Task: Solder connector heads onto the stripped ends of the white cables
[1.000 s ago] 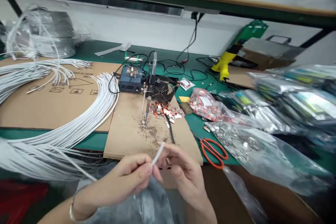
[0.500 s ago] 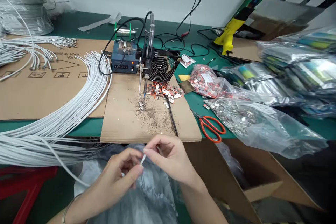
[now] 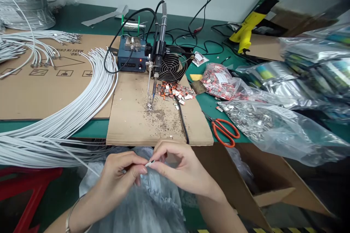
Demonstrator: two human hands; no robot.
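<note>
Both hands have drawn in since the earlier frame, w/ the white cable (image 3: 148, 164) end lying flatter. L hand (image 3: 123, 171) pinches it thumb-to-finger; R hand (image 3: 177, 169) is closed on the tip, w/ a dark bit (image 3: 152, 161) showing. Can't tell what that is.

Main risk, IMO: slippage, b/c the exposed length is tiny & fingertips hide most of it. A strand at 9 o'clock seems to lead to the L wrist; if it's the same cable, drag could twist the end. Bundle (image 3: 91, 91) at 10 o'clock overhangs the bench edge, so a snag might pull strands off.

Iron (image 3: 156, 58) at 12 o'clock points down; station (image 3: 131, 58) lamp's lit, so poss. burn if a hand drifts fwd. Crumbs (image 3: 150, 106) below its tip could stick to the cable. Scissors (image 3: 225, 131), approx. 2 o'clock, could get knocked.
</note>
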